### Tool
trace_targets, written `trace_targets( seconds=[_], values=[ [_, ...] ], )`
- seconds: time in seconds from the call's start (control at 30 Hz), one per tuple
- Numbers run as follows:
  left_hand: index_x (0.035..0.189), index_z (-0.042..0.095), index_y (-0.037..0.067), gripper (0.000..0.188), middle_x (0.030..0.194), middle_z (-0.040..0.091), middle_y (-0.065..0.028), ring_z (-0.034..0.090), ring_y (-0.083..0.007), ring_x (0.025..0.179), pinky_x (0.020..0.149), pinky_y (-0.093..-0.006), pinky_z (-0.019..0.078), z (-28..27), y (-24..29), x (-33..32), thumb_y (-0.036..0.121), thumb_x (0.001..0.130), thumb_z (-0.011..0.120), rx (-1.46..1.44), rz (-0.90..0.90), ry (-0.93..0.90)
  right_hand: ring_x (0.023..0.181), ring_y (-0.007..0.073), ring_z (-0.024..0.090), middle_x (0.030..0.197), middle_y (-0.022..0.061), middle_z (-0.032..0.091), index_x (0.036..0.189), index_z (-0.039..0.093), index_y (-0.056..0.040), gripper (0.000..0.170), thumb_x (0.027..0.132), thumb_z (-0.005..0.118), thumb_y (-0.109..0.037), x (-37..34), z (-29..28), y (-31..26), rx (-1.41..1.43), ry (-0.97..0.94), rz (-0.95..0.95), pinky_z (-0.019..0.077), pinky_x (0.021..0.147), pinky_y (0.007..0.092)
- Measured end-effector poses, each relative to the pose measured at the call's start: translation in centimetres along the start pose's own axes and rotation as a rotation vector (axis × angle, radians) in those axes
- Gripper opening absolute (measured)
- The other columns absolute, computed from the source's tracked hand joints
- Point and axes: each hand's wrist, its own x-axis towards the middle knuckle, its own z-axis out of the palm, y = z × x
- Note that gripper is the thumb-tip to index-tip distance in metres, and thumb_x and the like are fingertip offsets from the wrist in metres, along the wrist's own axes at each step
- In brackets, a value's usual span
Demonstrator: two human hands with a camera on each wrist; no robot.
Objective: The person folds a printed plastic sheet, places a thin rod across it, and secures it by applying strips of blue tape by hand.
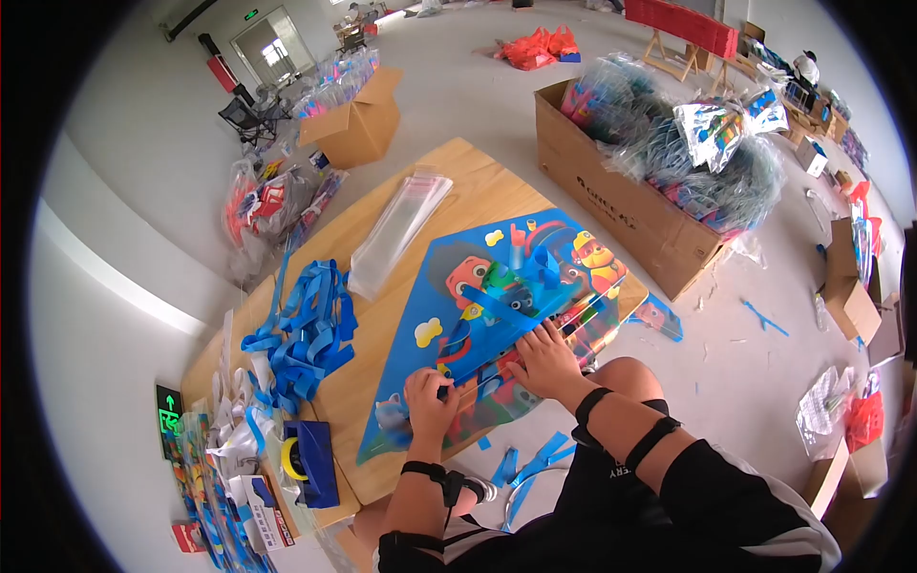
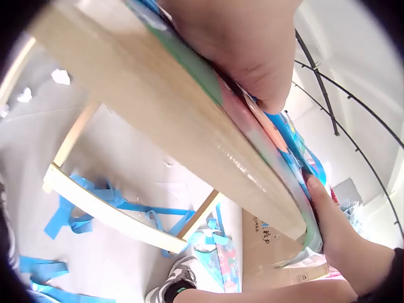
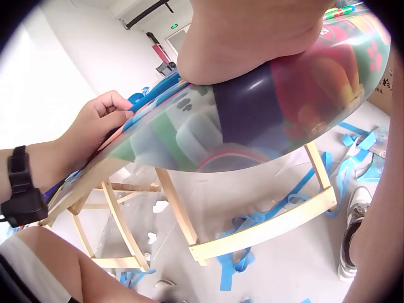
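A blue kite [image 1: 411,329] printed with cartoon dogs lies on the wooden table [image 1: 478,181], its near edge overhanging the front. My left hand [image 1: 432,404] has its fingers curled at that near edge; in the right wrist view the left hand [image 3: 95,123] pinches the folded blue border between thumb and fingers. Spread over the kite further right is my right hand [image 1: 549,361], pressing near the edge with fairly straight fingers. Blue ribbon [image 1: 540,272] and a clear printed sheet lie just beyond it on the kite.
Left on the table lie a heap of blue ribbons [image 1: 310,325], clear plastic sleeves [image 1: 399,234] and a blue tape dispenser [image 1: 312,463]. Beyond the table stands a large cardboard box [image 1: 621,205] full of plastic-wrapped goods. Ribbon scraps [image 2: 82,205] litter the floor by the wooden table legs.
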Motion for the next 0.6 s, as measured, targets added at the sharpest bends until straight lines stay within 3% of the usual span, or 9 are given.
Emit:
trace_targets(
  seconds=[0.07,0.13,0.27,0.33,0.43,0.6],
  values=[
    [0.090,0.066,0.013,0.021,0.100,0.067,-0.0073,0.065,-0.0340,0.106,0.096,-0.0498,0.0464,-0.3,0.2,0.1,0.006,0.078,0.081,0.001,0.034,-0.007,0.152,0.0377,0.042,0.155,0.0198,0.055,0.143,0.059,0.0034,0.064,0.104,0.055,-0.047,-0.1,-0.4,-0.2,-0.003,-0.008,0.000,0.0232,0.133,0.0524],
    [0.090,0.066,0.012,0.021,0.099,0.067,-0.0072,0.065,-0.0340,0.106,0.095,-0.0494,0.0468,-0.5,0.5,0.2,0.006,0.078,0.082,0.003,0.045,0.003,0.142,0.0391,0.052,0.142,0.0180,0.064,0.130,0.067,0.0005,0.048,0.100,0.063,-0.037,-0.2,-0.1,0.2,0.171,0.095,0.010,0.0317,0.129,0.0518],
    [0.090,0.065,0.010,0.022,0.096,0.065,-0.0075,0.065,-0.0345,0.103,0.091,-0.0474,0.0484,-0.7,1.0,0.3,0.005,0.078,0.082,-0.025,0.044,0.011,0.134,0.0393,0.059,0.130,0.0141,0.070,0.115,0.073,-0.0039,0.028,0.097,0.069,-0.025,-0.1,1.3,1.3,0.331,0.161,-0.010,0.0384,0.126,0.0510],
    [0.090,0.065,0.010,0.021,0.095,0.065,-0.0080,0.065,-0.0348,0.102,0.089,-0.0468,0.0488,-0.7,1.1,0.4,0.004,0.079,0.082,-0.026,0.051,0.019,0.123,0.0373,0.064,0.119,0.0098,0.072,0.106,0.075,-0.0073,0.015,0.094,0.074,-0.017,0.0,1.6,1.5,0.485,0.283,-0.029,0.0439,0.119,0.0501],
    [0.090,0.065,0.009,0.021,0.095,0.065,-0.0089,0.065,-0.0352,0.099,0.087,-0.0464,0.0493,-0.6,0.9,0.5,0.004,0.079,0.082,-0.023,0.077,0.035,0.117,0.0323,0.064,0.116,0.0069,0.070,0.103,0.076,-0.0101,0.012,0.092,0.077,-0.013,-0.4,1.2,1.7,0.663,0.267,0.042,0.0473,0.108,0.0507],
    [0.090,0.065,0.009,0.021,0.095,0.064,-0.0101,0.065,-0.0355,0.099,0.086,-0.0463,0.0501,-0.6,0.6,0.2,0.004,0.080,0.082,-0.036,0.076,0.035,0.115,0.0267,0.063,0.119,0.0034,0.067,0.103,0.076,-0.0135,0.013,0.090,0.079,-0.014,-0.8,-0.2,1.3,0.345,0.353,-0.021,0.0460,0.097,0.0465]
  ],
)
